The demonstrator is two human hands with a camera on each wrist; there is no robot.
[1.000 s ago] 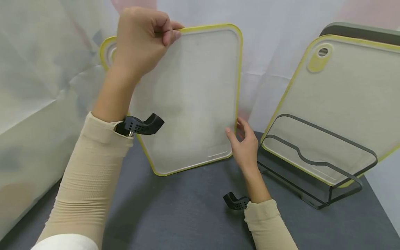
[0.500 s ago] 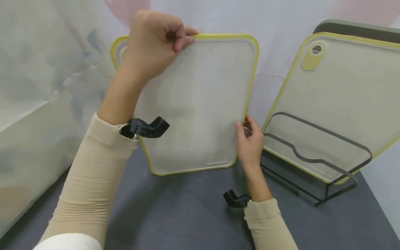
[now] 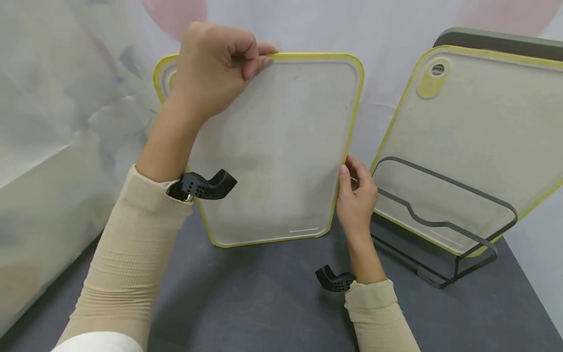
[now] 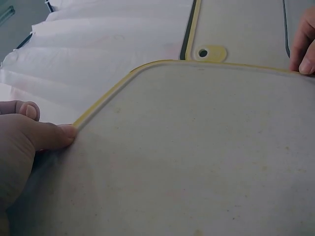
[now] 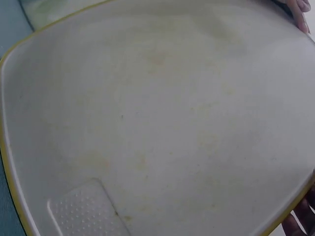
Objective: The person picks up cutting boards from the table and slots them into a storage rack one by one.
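The left hand (image 3: 215, 68) pinches the top edge of a cutting board (image 3: 272, 151), thumb behind and fingers curled over the yellow rim near the left corner; the wrist view shows the thumb (image 4: 51, 135) pressed flat against that rim, clamped on it; the right hand (image 3: 357, 195) grips the board's right edge low down, thumb on the front face and fingers wrapped round behind, closed on the rim as well.

The board stands upright, slightly tilted, its bottom edge on or just above the grey table (image 3: 264, 298); whether it touches I cannot tell; its face is pale and translucent with a yellow border, and a small textured patch (image 5: 86, 211) shows near one lower corner.

Just to the right, close beside the right hand, a second cutting board (image 3: 475, 142) of the same kind leans back in a dark wire rack (image 3: 444, 230), its hanging hole (image 3: 437, 69) at the upper left; a darker board (image 3: 497, 39) stands behind it; a white crumpled sheet (image 3: 57, 122) covers the backdrop on the left.
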